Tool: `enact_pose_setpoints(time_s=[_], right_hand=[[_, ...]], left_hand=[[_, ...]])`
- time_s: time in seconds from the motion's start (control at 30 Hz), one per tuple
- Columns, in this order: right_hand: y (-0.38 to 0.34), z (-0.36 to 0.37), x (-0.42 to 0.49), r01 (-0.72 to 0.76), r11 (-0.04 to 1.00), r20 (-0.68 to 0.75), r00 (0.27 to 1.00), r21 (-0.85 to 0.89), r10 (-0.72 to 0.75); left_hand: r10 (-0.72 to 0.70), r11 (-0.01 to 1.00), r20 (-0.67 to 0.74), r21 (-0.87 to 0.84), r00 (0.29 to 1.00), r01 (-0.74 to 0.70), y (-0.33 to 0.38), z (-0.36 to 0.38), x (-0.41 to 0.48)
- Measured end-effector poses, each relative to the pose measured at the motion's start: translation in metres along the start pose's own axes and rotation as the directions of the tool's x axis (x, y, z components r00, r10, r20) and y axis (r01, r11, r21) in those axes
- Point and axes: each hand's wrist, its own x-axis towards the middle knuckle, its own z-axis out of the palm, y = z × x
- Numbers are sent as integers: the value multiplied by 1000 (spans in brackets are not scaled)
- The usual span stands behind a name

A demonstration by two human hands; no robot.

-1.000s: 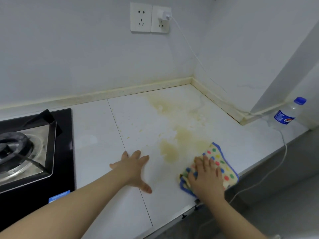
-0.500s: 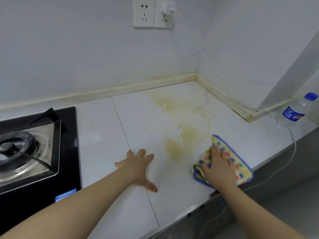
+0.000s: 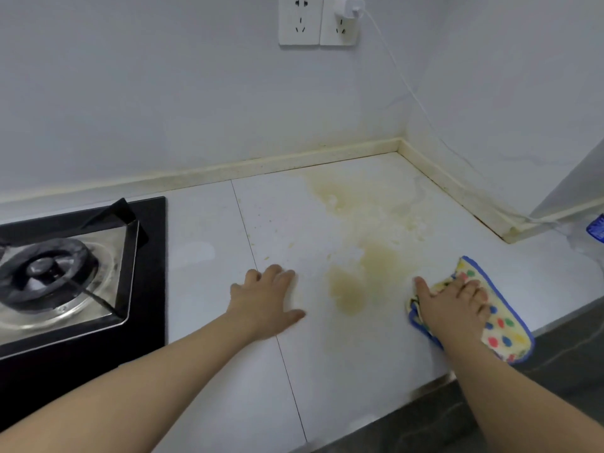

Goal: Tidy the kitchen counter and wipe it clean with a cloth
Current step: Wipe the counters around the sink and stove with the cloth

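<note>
One cloth: yellow with coloured dots and a blue border. It lies on the counter near the front edge, right of centre, and is rumpled at its left end.
Right hand: you press it down on the cloth's left part with the fingers spread and fairly straight, not curled round the fabric. Your index fingertip reaches past the cloth's left edge toward the bare counter.
Stain: a yellow-brown patch just left of the cloth, not touching it. Paler smears run from it back toward the rear corner.
Left hand: it lies flat on the counter, palm down and fingers apart, holding nothing. It is left of the stain and sits across the seam between two counter slabs.
Crumbs: small specks lie scattered beyond your left hand.
Stove: black glass hob at the far left, with a steel tray and a round burner.
Upstand: a cream strip along the wall foot, discoloured in places.
Sockets: two white plates on the back wall. A white charger is plugged into the right one.
Cable: it runs down the side wall toward the right corner.
Bottle: only a blue label shows at the right edge.
</note>
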Motion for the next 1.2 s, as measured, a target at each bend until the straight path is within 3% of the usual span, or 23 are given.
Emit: enact_pose_setpoints(time_s=[0.07,0.17,0.23,0.3,0.37,0.43,0.5,0.6,0.7,0.83,0.9,0.97,1.03,1.1,1.17,1.2], right_hand=[[-20,11,-10,168,978,-4,985,-119,-170],[-46,31,-37,534,829,109,845,-163,-523],[-45,33,-31,607,778,163,794,-159,-586],[-32,28,-10,565,790,84,822,-236,-563],[-24,20,11,378,890,20,922,-254,-386],[-35,16,9,250,954,23,968,-165,-250],[-62,21,-15,323,934,26,946,-155,-323],[-88,45,-58,600,780,120,800,-176,-588],[-85,38,-52,687,702,217,726,-187,-653],[-69,20,-12,470,862,125,882,-191,-454],[-81,23,-25,414,896,149,907,-160,-393],[-103,38,-60,523,842,158,850,-135,-502],[-119,51,-98,693,711,169,719,-115,-674],[-123,54,-108,779,616,241,623,-113,-744],[-117,49,-89,803,584,239,594,-119,-768],[-113,47,-76,783,609,213,621,-126,-754]], left_hand=[[-8,999,-51,32,999,10,-5,2,6],[-46,999,77,-5,996,46,-11,7,14],[-54,998,109,-33,993,58,-16,10,17],[-62,997,100,-49,993,67,-24,9,15],[-114,991,79,-54,990,119,-33,8,11],[-190,978,82,-76,978,196,-43,9,8],[-247,962,95,-97,964,256,-49,13,9],[-276,953,105,-103,956,286,-51,18,14],[-254,960,114,-90,960,265,-53,15,13],[-185,978,152,-72,971,197,-63,9,9],[-174,981,157,-61,972,185,-65,8,6],[-172,982,152,-57,973,182,-66,9,7],[-171,982,150,-50,974,181,-66,9,8],[-167,983,152,-49,974,176,-67,9,8],[-156,985,149,-46,976,165,-71,8,6],[-149,986,150,-50,977,158,-73,8,6]])
